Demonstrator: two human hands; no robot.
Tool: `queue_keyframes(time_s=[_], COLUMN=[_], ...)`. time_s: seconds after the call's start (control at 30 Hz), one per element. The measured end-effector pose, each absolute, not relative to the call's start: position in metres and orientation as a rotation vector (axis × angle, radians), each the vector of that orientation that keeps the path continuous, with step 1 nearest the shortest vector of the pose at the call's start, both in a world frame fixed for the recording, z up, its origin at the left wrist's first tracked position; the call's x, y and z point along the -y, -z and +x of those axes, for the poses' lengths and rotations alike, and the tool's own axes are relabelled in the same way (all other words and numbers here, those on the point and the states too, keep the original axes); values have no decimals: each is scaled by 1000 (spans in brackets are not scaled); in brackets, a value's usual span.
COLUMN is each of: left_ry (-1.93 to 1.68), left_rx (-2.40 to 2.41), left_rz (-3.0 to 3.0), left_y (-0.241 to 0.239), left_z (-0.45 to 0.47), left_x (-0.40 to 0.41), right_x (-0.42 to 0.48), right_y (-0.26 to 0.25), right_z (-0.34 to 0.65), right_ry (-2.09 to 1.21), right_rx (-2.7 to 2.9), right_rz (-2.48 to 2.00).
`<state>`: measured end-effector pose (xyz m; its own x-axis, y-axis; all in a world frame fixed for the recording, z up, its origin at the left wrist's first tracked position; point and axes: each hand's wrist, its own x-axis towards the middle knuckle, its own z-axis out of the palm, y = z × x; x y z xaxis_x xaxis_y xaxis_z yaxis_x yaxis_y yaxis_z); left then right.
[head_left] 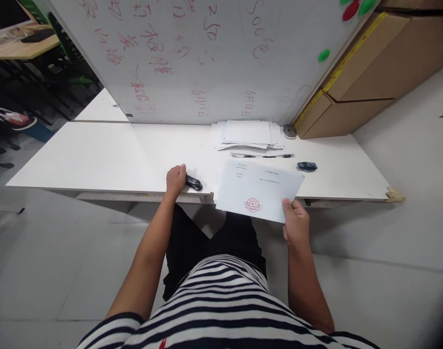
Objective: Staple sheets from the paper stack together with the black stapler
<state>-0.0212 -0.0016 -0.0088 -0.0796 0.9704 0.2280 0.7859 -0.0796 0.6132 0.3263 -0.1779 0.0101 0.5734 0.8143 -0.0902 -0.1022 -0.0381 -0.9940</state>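
My left hand [175, 179] is closed around a small black object, likely a stapler [193, 182], resting on the front edge of the white table [108, 155]. My right hand [296, 224] pinches the lower right corner of a printed sheet of paper [258, 190] that bears a red round stamp near its bottom edge. The sheet lies partly on the table and overhangs its front edge. A black pen [261, 155] lies just beyond the sheet.
A stack of white papers [247, 134] sits at the back of the table against a whiteboard [207, 53] with red writing. A small dark object [307, 166] lies to the right. Cardboard boxes [367, 82] stand at the back right.
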Motion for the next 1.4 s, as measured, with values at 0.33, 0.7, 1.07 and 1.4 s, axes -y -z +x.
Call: queue_keyframes(time_s=[0.33,0.7,1.07,1.4], left_ry=[-936,-913,-906,-910], left_rx=[-1878,-1909,-1955,-1944], left_rz=[1928,1977,1998,1893], left_y=[10,16,12,9], left_z=[-22,-24,-23,-22], left_x=[2,-3,-2,0], right_x=[141,8,-91,-95], right_y=[5,-23,5,-6], right_z=[346,337,334,344], right_ry=[-3,106,23,136], right_rx=[1329,1922,2157,2316], right_rz=[-2099,-1925,-2042,-2007])
